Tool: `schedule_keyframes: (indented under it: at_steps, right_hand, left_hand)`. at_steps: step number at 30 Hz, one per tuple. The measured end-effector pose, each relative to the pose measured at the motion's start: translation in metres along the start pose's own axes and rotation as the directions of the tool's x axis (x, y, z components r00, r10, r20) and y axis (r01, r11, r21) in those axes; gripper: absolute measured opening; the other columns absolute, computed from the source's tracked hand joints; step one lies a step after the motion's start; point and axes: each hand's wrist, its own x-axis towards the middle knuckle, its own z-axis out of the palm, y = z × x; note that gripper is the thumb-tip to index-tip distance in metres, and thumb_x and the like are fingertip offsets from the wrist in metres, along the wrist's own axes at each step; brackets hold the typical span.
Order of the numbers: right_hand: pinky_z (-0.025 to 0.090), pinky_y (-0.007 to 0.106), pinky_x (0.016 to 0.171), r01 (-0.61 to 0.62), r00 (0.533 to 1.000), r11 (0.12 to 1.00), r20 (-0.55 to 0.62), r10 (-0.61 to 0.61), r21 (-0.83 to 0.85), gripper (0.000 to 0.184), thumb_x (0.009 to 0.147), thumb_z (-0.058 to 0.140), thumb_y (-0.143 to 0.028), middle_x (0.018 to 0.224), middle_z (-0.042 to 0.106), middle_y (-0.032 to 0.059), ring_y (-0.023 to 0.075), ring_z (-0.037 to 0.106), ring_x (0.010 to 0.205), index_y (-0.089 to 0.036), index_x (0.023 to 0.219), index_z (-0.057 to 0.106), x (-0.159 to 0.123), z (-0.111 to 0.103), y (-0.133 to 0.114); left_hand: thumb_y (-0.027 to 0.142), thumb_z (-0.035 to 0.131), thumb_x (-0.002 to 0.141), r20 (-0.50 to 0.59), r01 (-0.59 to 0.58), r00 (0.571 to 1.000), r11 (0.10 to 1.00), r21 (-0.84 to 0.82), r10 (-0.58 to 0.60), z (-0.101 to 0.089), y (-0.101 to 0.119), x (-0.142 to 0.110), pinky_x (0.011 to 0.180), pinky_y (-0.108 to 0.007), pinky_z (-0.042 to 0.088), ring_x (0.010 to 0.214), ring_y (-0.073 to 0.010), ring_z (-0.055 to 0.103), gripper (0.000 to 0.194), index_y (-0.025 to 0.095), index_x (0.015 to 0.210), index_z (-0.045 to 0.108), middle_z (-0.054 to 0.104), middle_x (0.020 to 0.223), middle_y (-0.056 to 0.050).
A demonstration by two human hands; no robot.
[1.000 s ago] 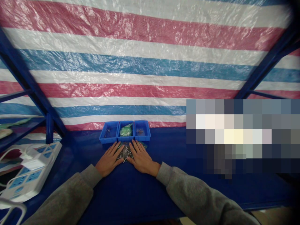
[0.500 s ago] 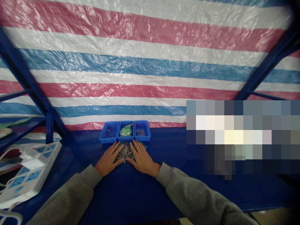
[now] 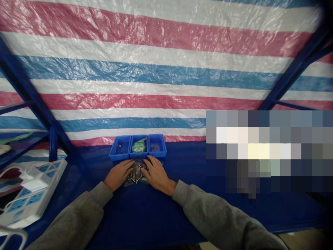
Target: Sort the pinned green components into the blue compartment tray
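L hand (image 3: 118,174) & R hand (image 3: 157,175) open, both on bag (image 3: 138,167) w/ metal pcs (image 3: 135,177).

Open worktop (image 3: 145,215) on your near side, between the forearms; good pass there. Also free: patch right of the blue bins (image 3: 138,155), and patch left of them, up to the white power strip (image 3: 56,178) and its cables. Bins block straight ahead, striped sheet (image 3: 135,113) walls off behind. Slanted frame posts, left (image 3: 39,104) and right (image 3: 291,74), limit both sides. Bin tops open from above. Far right pixelated, clearance can't be told.
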Motion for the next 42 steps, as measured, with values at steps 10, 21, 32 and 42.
schedule_keyframes:
  at_steps: [10,21,32,42]
  right_hand:
    - [0.032,0.038,0.098,-0.043,0.992,0.995,-0.113,0.053,0.085,0.03,0.093,0.038,-0.034,0.118,0.053,0.0093,0.0215,0.044,0.113,-0.019,0.11,0.057,0.019,0.004,-0.007]
    - [0.037,0.033,0.088,-0.046,0.977,0.98,-0.197,0.086,0.195,0.024,0.093,0.039,-0.027,0.104,0.06,0.0063,0.0189,0.051,0.1,-0.019,0.101,0.059,0.019,-0.003,-0.003]
    - [0.038,0.024,0.059,-0.139,0.99,0.974,0.003,0.141,0.178,0.016,0.083,0.056,-0.035,0.069,0.063,-0.0008,0.0138,0.057,0.062,-0.021,0.088,0.062,0.027,-0.04,0.013]
    - [0.039,0.021,0.056,-0.092,0.967,0.794,-0.138,0.216,0.601,0.021,0.086,0.05,-0.034,0.067,0.059,-0.0018,0.011,0.052,0.059,-0.017,0.078,0.06,0.026,0.005,0.003]
  left_hand:
    - [0.023,0.046,0.086,0.062,-0.014,0.998,0.999,0.047,0.011,-0.015,0.008,0.025,0.08,-0.031,0.048,0.089,-0.0198,0.062,0.023,0.021,0.101,0.063,0.066,0.096,-0.008]
    - [0.016,0.043,0.086,-0.05,0.003,0.999,0.985,0.174,0.006,-0.028,0.019,0.03,0.071,-0.029,0.049,0.082,-0.0207,0.065,0.029,0.02,0.108,0.061,0.068,0.096,-0.008]
    - [0.04,0.047,0.086,-0.309,0.125,0.883,0.811,-0.571,-0.353,-0.037,0.039,0.04,0.049,-0.022,0.054,0.081,-0.0183,0.064,0.034,0.019,0.11,0.058,0.064,0.105,-0.006]
    - [0.038,0.061,0.077,-0.204,0.077,0.905,0.615,-0.785,-0.373,-0.015,0.051,0.037,0.085,-0.037,0.051,0.101,-0.025,0.061,0.045,0.017,0.116,0.054,0.064,0.107,-0.01]
